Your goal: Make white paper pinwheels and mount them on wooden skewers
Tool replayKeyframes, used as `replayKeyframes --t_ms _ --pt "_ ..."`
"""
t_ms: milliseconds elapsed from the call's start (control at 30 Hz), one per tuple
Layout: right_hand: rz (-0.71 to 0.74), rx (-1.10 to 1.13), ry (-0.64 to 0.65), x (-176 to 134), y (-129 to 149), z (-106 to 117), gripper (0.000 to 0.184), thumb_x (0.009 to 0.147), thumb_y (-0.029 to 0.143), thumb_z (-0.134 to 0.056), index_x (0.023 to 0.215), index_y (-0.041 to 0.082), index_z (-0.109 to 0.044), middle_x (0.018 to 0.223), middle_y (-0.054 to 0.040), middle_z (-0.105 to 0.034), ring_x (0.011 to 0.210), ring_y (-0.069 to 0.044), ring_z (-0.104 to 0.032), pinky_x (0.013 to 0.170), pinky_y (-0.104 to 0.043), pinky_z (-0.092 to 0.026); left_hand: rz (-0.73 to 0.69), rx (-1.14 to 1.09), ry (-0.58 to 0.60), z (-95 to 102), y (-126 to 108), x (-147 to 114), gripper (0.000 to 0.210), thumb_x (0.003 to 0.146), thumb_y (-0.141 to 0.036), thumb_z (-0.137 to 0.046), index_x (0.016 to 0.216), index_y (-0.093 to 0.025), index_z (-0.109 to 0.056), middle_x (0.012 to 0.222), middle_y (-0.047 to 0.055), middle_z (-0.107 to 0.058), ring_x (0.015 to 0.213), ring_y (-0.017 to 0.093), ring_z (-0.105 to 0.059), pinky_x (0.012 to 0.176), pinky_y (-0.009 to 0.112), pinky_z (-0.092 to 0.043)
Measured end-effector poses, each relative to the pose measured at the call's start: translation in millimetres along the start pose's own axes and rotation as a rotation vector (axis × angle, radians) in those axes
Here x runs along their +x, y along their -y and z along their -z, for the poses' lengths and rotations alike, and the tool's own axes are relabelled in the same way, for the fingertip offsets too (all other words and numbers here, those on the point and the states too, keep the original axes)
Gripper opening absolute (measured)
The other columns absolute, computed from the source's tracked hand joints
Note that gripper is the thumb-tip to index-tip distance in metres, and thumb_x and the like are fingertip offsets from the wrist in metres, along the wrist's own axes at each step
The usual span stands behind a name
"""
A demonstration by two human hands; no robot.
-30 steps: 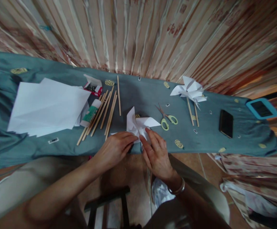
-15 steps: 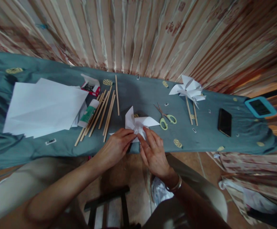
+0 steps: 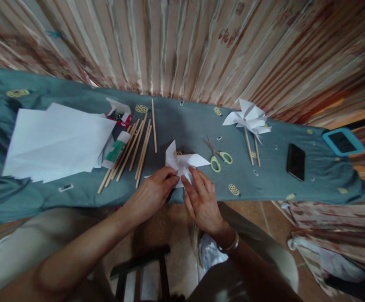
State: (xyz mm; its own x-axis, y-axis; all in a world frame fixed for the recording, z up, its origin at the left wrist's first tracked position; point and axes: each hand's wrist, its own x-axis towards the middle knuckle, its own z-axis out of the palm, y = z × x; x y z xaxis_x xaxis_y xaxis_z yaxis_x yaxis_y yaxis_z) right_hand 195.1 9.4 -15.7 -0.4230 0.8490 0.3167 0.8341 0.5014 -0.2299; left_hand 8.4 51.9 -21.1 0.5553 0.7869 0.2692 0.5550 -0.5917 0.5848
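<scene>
A white paper pinwheel [image 3: 187,160] without a stick lies at the front edge of the cloth-covered table, its blades folded toward the centre. My left hand [image 3: 159,184] pinches the paper near its middle from the left, fingers closed. From the right, my right hand [image 3: 203,195] presses on it with thumb and index finger, a bangle on the wrist. Both sets of fingertips partly hide the pinwheel's lower side. Just right of it are scissors [image 3: 217,156] with green handles, blades spread. Wooden sticks [image 3: 132,151] lie to the left.
A stack of white paper [image 3: 56,142], a glue stick [image 3: 117,149] and a red box of small metal pins [image 3: 119,115] stand at left. Finished pinwheels [image 3: 247,117] on sticks, a phone [image 3: 295,161] and a blue-framed device [image 3: 342,141] lie at right. A curtain [image 3: 176,46] hangs behind.
My left fingers have shifted very slightly at the paper's centre. Both hands otherwise stay on the pinwheel, and the things on the table stay in place.
</scene>
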Motion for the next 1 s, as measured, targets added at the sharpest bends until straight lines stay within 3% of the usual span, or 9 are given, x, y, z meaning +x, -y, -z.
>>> replayKeyframes --t_ms 367,667,1000 --pt "-0.046 -0.042 0.065 10.9 -0.4 1.9 0.049 0.087 0.009 -0.042 0.135 0.017 -0.045 0.151 -0.0157 -0.029 0.14 -0.031 -0.024 0.104 -0.052 -0.036 -0.006 0.112 0.068 0.8 -1.2 0.4 0.023 0.092 -0.012 -0.041 0.105 -0.014 -0.06 0.105 0.009 -0.059 0.093 0.018 -0.06 0.083 0.032 -0.053" --pt "-0.054 -0.068 0.093 15.2 -0.5 1.0 0.045 0.087 0.009 -0.04 0.132 0.013 -0.048 0.151 -0.0191 -0.028 0.142 -0.033 -0.02 0.101 -0.052 -0.036 -0.004 0.126 0.088 3.0 -3.7 1.5 0.021 0.091 -0.01 -0.042 0.101 -0.014 -0.06 0.102 0.009 -0.059 0.092 0.018 -0.06 0.083 0.032 -0.053" --pt "-0.086 -0.053 0.1 17.8 0.9 -3.5 0.045 0.086 0.009 -0.041 0.129 0.015 -0.05 0.153 -0.0158 -0.025 0.143 -0.031 -0.016 0.104 -0.051 -0.033 0.001 0.135 0.078 -0.9 -1.9 -0.3 0.022 0.092 -0.013 -0.042 0.101 -0.016 -0.061 0.104 0.008 -0.06 0.093 0.018 -0.06 0.083 0.031 -0.053"
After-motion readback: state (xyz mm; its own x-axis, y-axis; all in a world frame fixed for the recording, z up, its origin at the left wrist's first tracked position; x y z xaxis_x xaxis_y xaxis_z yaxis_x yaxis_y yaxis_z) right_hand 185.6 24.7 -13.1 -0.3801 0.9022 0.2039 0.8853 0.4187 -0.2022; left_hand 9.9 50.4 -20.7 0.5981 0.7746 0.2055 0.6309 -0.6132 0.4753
